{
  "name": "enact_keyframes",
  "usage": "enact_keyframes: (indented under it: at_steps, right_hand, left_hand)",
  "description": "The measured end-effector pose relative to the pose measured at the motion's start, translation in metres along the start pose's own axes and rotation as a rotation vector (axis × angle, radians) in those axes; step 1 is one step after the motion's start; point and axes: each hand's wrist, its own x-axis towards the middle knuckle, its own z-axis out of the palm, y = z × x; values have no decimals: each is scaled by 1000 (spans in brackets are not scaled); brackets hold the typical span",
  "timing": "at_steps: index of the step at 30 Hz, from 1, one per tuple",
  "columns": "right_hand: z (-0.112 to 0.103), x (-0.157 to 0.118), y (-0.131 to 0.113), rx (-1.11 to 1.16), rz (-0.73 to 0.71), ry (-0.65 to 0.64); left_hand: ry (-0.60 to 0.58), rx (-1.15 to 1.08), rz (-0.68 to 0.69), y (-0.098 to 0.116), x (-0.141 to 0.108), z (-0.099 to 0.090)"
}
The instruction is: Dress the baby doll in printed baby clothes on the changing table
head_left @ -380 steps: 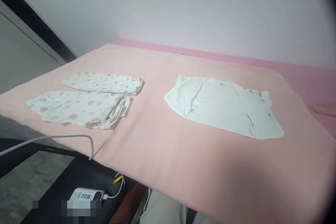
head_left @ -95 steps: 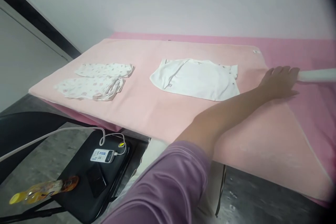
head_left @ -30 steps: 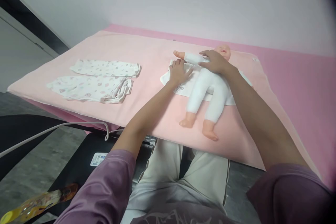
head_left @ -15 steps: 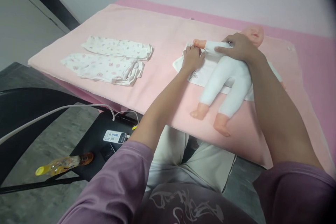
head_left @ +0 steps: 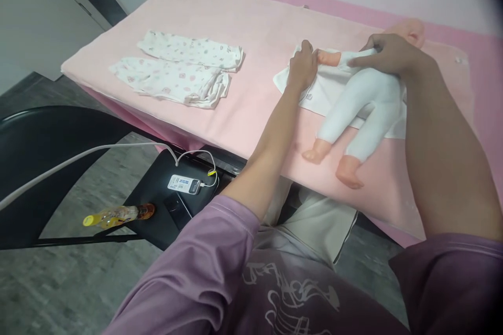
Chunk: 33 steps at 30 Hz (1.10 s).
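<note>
**Baby doll (head_left: 373, 89) laid on white shirt (head_left: 330, 95): arm supported, cloth grip unconfirmed**

Nearest you, at the black chair (head_left: 151, 172), are a yellow-capped bottle (head_left: 118, 215) and a white power bank (head_left: 184, 185) with its cable plugged in. On the pink sheet (head_left: 236, 128), the doll's bare feet point toward you, its white-clad legs apart. Two printed baby garments (head_left: 168, 81) lie to your left, well apart from your hands.

Your left hand (head_left: 304, 65) is curled nearly closed over the shirt's left side and appears to meet the doll's hand (head_left: 329, 57); whether it pinches cloth cannot be told. Your right hand (head_left: 393, 52) is half curled around the doll's sleeved arm and appears to have hold of it.

Judged step: controlling that arm beside the shirt's edge. Keep the right hold light, gather cloth rather than doll fingers with the left, and leave the shirt smooth underneath. Farthest, the doll's head (head_left: 414, 34) is blurred; avoid dragging it.
</note>
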Motion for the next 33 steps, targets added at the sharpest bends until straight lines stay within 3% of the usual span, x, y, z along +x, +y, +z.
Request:
enact_keyframes:
  at_steps: [3,7,12,15,24,28,33]
  right_hand:
    - [-2,3,0,-45,6,-33]
    - [2,0,-21,-96,16,-50]
    - [16,-2,-47,-123,23,37]
    - [23,5,-45,-126,-7,103]
    - [34,20,-51,-161,27,112]
    - [31,24,-40,-111,24,106]
    - [24,41,-12,-118,-42,47]
  left_hand:
    - [39,-6,50,3,-2,-2]
    - [53,21,98,6,-7,-4]
    - [76,40,152,8,-14,-5]
    - [101,82,167,8,-15,-5]
    - [61,78,233,11,-19,-8]
    - [60,82,152,11,-20,-8]
    - [111,121,157,2,-12,-2]
